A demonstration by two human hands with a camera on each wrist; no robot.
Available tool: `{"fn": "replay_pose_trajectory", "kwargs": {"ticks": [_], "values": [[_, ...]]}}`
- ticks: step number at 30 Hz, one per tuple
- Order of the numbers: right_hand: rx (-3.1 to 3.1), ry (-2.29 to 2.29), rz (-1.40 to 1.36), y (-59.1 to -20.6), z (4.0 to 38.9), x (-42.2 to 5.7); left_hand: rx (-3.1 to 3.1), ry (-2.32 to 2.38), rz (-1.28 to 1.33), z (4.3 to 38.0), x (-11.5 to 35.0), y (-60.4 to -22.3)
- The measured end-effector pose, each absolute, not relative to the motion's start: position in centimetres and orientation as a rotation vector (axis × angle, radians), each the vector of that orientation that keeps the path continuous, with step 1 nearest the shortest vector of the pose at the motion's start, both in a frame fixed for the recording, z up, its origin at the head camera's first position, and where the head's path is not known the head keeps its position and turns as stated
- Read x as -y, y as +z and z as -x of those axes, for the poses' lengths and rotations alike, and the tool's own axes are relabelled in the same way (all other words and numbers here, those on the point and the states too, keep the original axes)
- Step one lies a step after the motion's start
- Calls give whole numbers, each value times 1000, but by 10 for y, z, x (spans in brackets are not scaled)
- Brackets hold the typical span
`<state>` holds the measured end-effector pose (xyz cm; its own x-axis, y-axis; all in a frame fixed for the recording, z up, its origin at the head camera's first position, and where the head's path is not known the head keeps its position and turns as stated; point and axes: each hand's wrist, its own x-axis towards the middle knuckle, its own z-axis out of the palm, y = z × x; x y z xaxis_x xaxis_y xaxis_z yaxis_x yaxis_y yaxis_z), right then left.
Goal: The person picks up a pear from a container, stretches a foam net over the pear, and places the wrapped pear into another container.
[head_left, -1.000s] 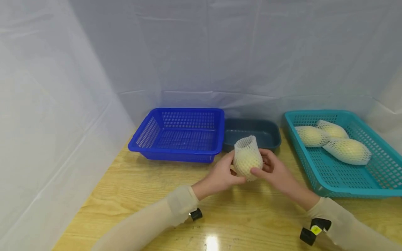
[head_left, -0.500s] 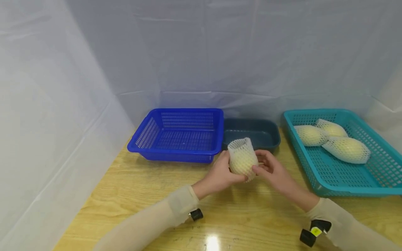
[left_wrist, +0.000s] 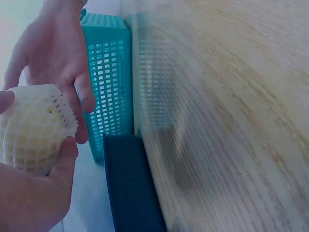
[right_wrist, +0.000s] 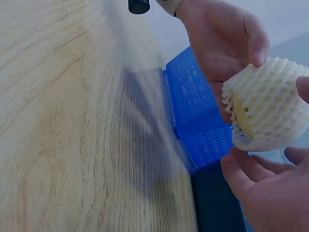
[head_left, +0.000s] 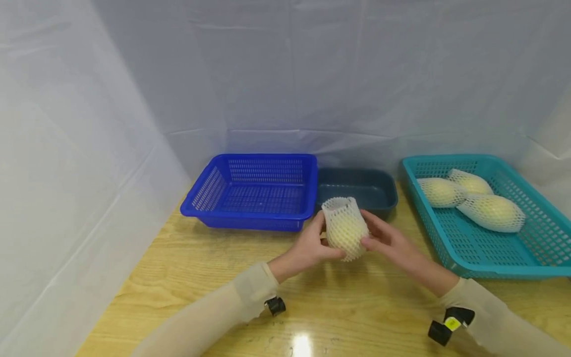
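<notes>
A pale yellow fruit in a white foam net (head_left: 345,230) is held up between both hands above the table. My left hand (head_left: 310,245) grips its left side, with the thumb low on the near face. On the right, my right hand (head_left: 394,245) holds it with the thumb on the near side and the fingers toward the back. The net's open end points up and away in the head view. In the right wrist view, bare yellow skin with a small dark spot shows through the opening of the foam net (right_wrist: 280,106).
A blue basket (head_left: 256,216) stands at the back left, with a dark teal bin (head_left: 357,181) beside it, partly behind the held fruit. On the right, a turquoise basket (head_left: 486,258) contains 3 netted fruits (head_left: 492,213). White sheeting (head_left: 285,74) hangs behind the wooden table (head_left: 214,253).
The netted fruit has shifted slightly left and tilted in the hands. The right fingers look straighter than before. The baskets and bin have not moved.
</notes>
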<state>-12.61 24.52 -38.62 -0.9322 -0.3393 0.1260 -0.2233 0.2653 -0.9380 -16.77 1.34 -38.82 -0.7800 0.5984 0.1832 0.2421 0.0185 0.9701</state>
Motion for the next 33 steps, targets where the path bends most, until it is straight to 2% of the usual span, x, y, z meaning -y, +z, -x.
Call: {"fn": "replay_pose_trajectory", "kwargs": {"ticks": [17, 28, 33], "values": [[-2483, -1793, 449, -391, 123, -238, -2261, 1742, -822, 161, -16, -391], [-2508, -1881, 529, -392, 119, -226, -2527, 1597, -751, 160, -22, -388], [-2572, -1800, 551, -393, 118, -231, -2326, 1745, -775, 163, -19, -390]]}}
